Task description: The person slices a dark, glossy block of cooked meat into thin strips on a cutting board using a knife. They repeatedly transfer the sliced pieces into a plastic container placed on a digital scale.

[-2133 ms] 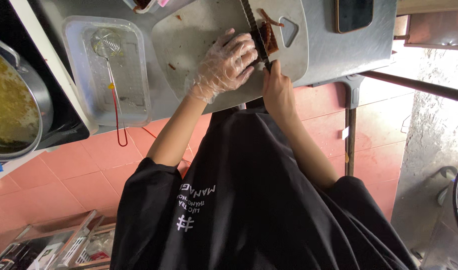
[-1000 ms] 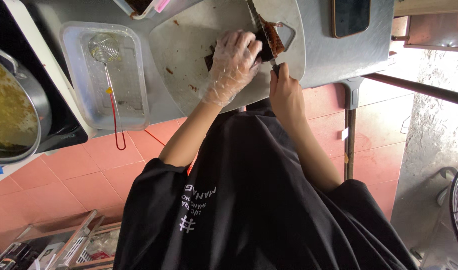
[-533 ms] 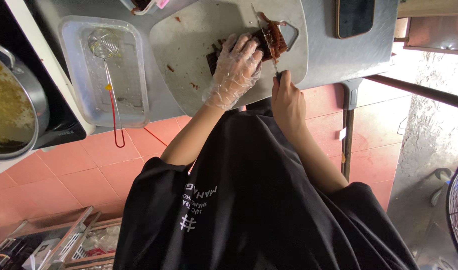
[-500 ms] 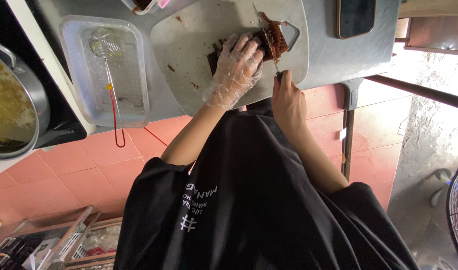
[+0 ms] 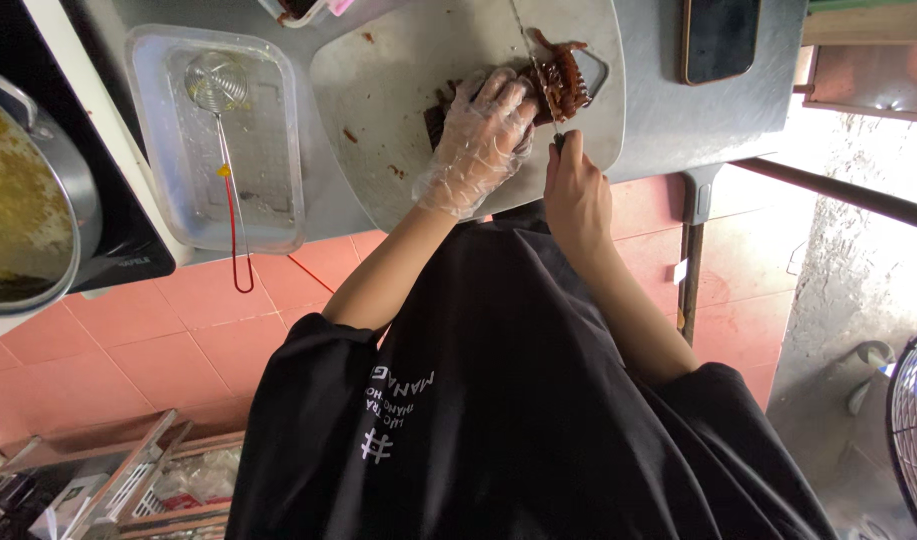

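Observation:
My left hand (image 5: pixel 478 140), in a clear plastic glove, presses down on dark brown glazed meat (image 5: pixel 566 82) on a pale, stained cutting board (image 5: pixel 388 90). Some cut dark pieces (image 5: pixel 436 118) lie under its fingers. My right hand (image 5: pixel 576 192), bare, grips the handle of a knife (image 5: pixel 531 50). The thin blade runs up across the meat just right of the gloved fingers. The two hands almost touch at the board's near edge.
A shallow metal tray (image 5: pixel 278 190) with a wire skimmer (image 5: pixel 218 85) on a red handle sits left of the board. A big pot (image 5: pixel 28 210) of yellowish liquid stands far left and a dark phone (image 5: pixel 718 38) at the right. Table leg (image 5: pixel 690 250); fan (image 5: pixel 916 420); red floor tiles.
My gloved left hand has shifted a little along the board, and cut dark pieces now show beneath it. The right hand keeps the knife in the meat.

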### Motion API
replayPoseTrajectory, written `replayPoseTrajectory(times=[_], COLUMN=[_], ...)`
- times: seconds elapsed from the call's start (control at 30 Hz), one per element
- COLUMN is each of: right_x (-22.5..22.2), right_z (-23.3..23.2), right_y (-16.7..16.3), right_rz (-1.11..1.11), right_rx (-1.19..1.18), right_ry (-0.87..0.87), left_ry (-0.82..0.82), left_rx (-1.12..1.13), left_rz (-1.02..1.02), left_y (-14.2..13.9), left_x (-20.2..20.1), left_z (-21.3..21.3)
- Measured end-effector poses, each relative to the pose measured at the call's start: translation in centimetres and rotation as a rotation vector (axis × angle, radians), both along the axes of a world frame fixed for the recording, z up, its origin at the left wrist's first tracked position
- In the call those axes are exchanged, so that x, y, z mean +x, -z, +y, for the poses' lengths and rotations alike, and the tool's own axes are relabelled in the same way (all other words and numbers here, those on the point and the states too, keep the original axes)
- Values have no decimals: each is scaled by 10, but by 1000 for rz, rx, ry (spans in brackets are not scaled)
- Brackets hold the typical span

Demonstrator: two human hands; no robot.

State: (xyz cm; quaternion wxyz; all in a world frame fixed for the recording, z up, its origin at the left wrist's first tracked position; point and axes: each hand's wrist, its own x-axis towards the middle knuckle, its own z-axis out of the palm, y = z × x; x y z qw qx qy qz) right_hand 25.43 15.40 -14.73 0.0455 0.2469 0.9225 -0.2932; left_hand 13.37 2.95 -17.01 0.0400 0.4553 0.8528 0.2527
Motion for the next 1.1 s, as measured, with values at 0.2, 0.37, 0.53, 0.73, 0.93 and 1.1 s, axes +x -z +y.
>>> replayPoseTrajectory(times=[0.2, 0.37, 0.53, 0.73, 0.93, 1.1], right_x=[-2, -6, -6, -8, -8, -10], right_z=[-5, -7, -13, -18, -24, -26], right_y=[-2, -1, -1, -3, -10, -4], right_rz=[98, 42, 155, 24, 119, 171], right_rx=[-31, -48, -46, -107, -37, -89], right_ry=[-7, 27, -12, 15, -55, -38], left_ry=[7, 8, 13, 24, -114, -279], left_rx=[2, 28, -39, -22, 115, 186], left_rz=[-19, -23, -79, 70, 24, -77], left_y=[-1, 3, 9, 9, -14, -32], left_x=[0, -1, 0, 1, 3, 6], left_z=[-3, -5, -7, -11, -22, -30])
